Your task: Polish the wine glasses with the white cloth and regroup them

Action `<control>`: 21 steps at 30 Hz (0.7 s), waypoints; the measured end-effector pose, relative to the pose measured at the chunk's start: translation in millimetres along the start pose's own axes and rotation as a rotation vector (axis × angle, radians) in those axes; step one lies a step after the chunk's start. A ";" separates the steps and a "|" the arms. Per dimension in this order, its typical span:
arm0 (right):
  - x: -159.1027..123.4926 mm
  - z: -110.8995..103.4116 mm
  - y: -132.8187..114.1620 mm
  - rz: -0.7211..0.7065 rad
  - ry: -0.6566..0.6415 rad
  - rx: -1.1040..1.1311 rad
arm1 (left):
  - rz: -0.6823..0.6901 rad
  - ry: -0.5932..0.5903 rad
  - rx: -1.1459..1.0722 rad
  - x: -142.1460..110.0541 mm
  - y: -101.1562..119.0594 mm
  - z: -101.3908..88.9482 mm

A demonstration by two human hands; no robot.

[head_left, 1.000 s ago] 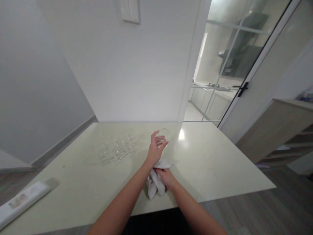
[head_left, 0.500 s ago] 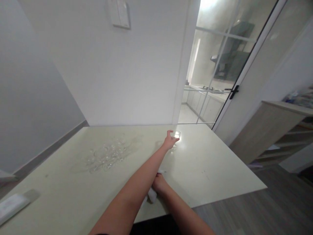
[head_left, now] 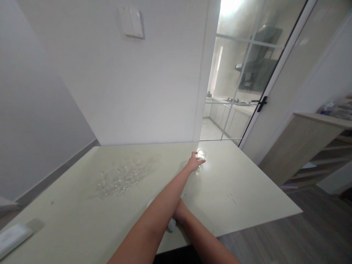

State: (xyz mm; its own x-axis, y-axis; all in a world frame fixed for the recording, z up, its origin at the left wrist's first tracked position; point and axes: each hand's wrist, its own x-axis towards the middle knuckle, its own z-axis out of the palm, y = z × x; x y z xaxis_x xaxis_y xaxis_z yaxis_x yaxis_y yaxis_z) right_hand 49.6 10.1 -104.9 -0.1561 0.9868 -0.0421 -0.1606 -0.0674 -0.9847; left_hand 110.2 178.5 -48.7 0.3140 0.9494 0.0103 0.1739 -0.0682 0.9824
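Clear stemmed glass (head_left: 202,154) at two o'clock from the tabletop's (head_left: 247,187) middle. Left hand (head_left: 195,161) pinches its bowl between thumb and fingers; cannot tell whether the foot touches down. Left forearm (head_left: 162,209) crosses above the right hand (head_left: 180,209), at five o'clock, mostly hidden; its grip cannot be told. White cloth (head_left: 171,225) shows just beside it, at six. Heap of clear glassware (head_left: 121,178), pieces hard to separate, at ten. White box (head_left: 13,237), blurred, at eight. Wall switch (head_left: 132,22) toward twelve.
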 end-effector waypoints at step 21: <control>9.9 1.9 -2.6 0.140 -0.011 0.405 | 0.290 0.614 0.065 -199.2 -53.0 -162.9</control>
State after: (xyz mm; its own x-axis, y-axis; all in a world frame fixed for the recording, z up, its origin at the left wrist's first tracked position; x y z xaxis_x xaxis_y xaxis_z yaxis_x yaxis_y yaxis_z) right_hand 46.5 19.8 -102.5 -0.2133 0.9626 -0.1670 -0.5070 -0.2551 -0.8233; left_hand -113.7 42.9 -72.4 -0.2268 0.8905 0.3943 0.2240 -0.3463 0.9110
